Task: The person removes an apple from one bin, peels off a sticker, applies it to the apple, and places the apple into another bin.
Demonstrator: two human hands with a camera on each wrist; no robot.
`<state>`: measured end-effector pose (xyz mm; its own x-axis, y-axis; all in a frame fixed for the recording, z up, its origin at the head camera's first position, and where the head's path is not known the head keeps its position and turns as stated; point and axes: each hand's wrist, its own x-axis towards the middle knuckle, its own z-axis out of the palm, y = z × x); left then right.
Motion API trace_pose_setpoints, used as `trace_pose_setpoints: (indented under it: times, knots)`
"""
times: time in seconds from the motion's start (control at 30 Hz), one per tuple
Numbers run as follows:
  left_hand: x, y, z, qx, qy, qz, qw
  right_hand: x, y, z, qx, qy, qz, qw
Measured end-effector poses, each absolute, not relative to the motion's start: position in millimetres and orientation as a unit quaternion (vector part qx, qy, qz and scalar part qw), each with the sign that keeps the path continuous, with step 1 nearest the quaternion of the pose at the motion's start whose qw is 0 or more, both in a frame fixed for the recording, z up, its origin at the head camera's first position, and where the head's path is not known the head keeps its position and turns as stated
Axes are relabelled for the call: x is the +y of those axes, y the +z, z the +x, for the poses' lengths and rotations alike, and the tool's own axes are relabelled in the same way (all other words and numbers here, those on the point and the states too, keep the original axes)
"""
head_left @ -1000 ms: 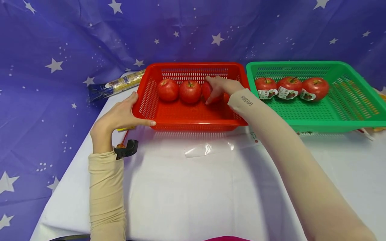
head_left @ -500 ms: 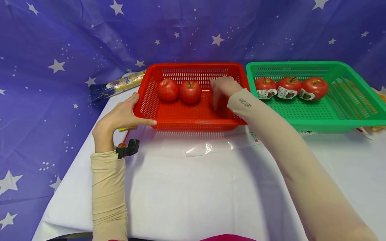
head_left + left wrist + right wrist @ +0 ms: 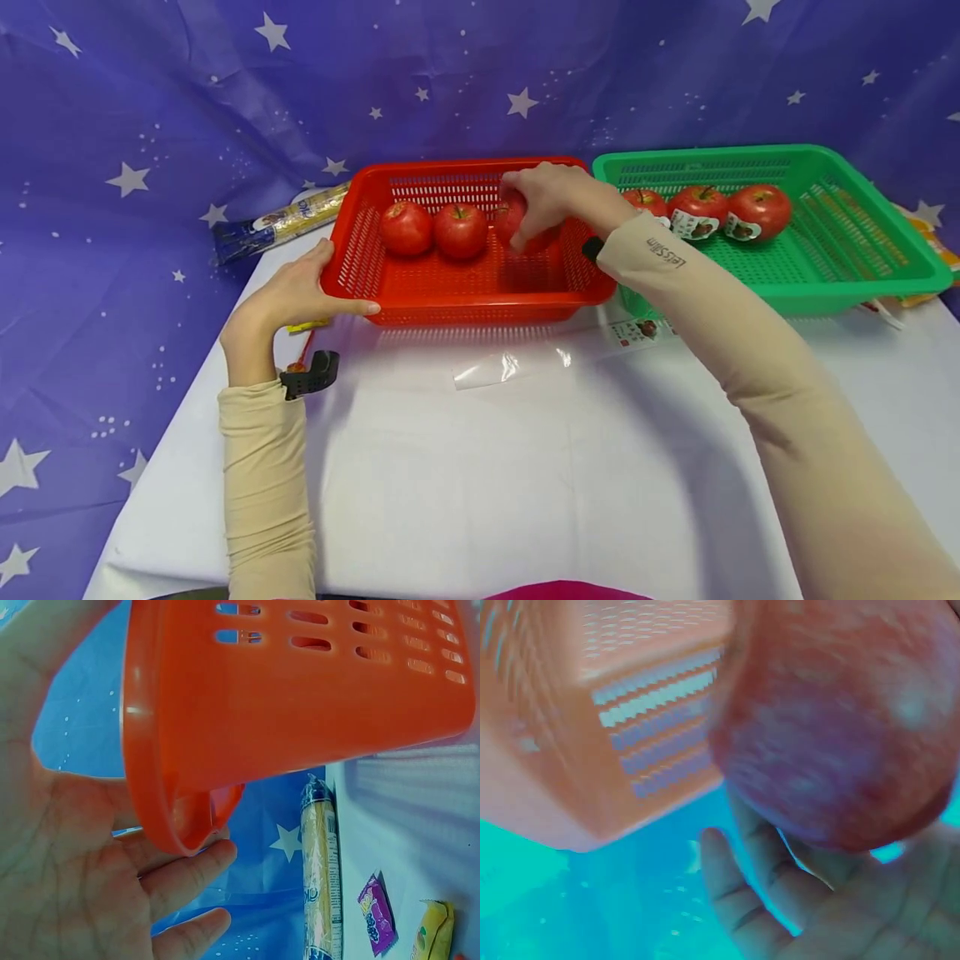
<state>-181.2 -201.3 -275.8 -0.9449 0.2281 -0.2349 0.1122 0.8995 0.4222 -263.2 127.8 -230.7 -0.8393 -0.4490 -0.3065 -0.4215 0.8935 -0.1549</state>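
A red plastic basket (image 3: 480, 298) stands at the table's back. My right hand (image 3: 558, 196) grips a red apple (image 3: 832, 727) over its right part, fingers on one side and thumb on the other. Two more apples, a left one (image 3: 407, 228) and a middle one (image 3: 461, 231), sit side by side in this basket. My left hand (image 3: 288, 292) spreads around its front-left corner, thumb straight along the front and fingers at the left rim. A green basket (image 3: 780, 292) beside it holds three apples with white labels, the rightmost apple (image 3: 759, 208) fully visible.
A pack of dry noodles (image 3: 281, 223) lies behind the left hand. Purple (image 3: 375, 915) and yellow (image 3: 433, 930) wrapped packets lie near the red basket. Clear plastic film (image 3: 495, 371) with printed labels lies in front. An orange package (image 3: 933, 246) shows behind the green basket's right end.
My right hand has risen a little, and the apple in it shows more from above. The left hand stays at the basket corner. The head view has shifted slightly.
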Motion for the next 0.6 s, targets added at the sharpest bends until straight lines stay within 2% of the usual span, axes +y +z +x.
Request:
trace_pose_setpoints:
  times: [0.17, 0.23, 0.33, 0.43, 0.6]
  knots:
    - [-202, -275, -179, 0.964, 0.206, 0.084, 0.145, 140, -229, -210, 0.927, -0.238, -0.276, 0.09]
    - [-201, -274, -179, 0.964, 0.207, 0.085, 0.146, 147, -236, -182, 0.899, -0.317, -0.292, 0.075]
    - [-200, -274, -178, 0.964, 0.206, 0.088, 0.145, 160, -254, -141, 0.855, -0.388, -0.332, 0.093]
    - [-199, -274, -178, 0.963, 0.207, 0.091, 0.148, 174, -279, -108, 0.834, -0.388, -0.375, 0.115]
    - [-198, -274, -179, 0.962, 0.208, 0.102, 0.148, 187, -319, -82, 0.821, -0.386, -0.401, 0.125]
